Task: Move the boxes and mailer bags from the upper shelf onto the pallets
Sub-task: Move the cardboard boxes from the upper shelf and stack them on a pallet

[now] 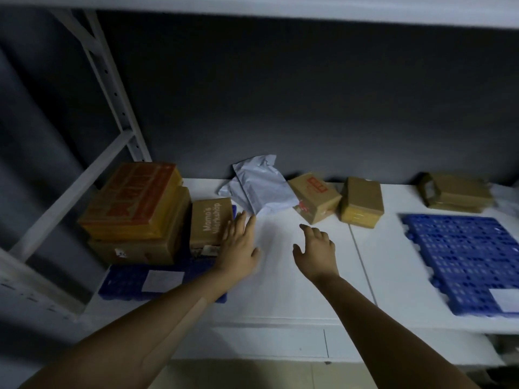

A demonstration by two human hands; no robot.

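Observation:
On the left blue pallet (pixel 123 282) stands a stack of two large cardboard boxes (pixel 134 211) and a smaller brown box printed "Momo's Workshop" (pixel 210 220). My left hand (pixel 238 245) lies flat with straight fingers against that small box's right side. My right hand (pixel 316 249) hovers open over the white shelf, holding nothing. A white mailer bag (pixel 261 189) lies at the back, just beyond both hands. Two small brown boxes (pixel 314 200) (pixel 362 202) sit to its right. A second blue pallet (pixel 463 259) lies bare at the right.
A flat taped cardboard parcel (pixel 455 192) lies at the back right behind the right pallet. White labels sit on both pallets' front corners. The shelf's grey upright and brace (pixel 112 88) rise at the left. A dark wall closes the back; another shelf board runs overhead.

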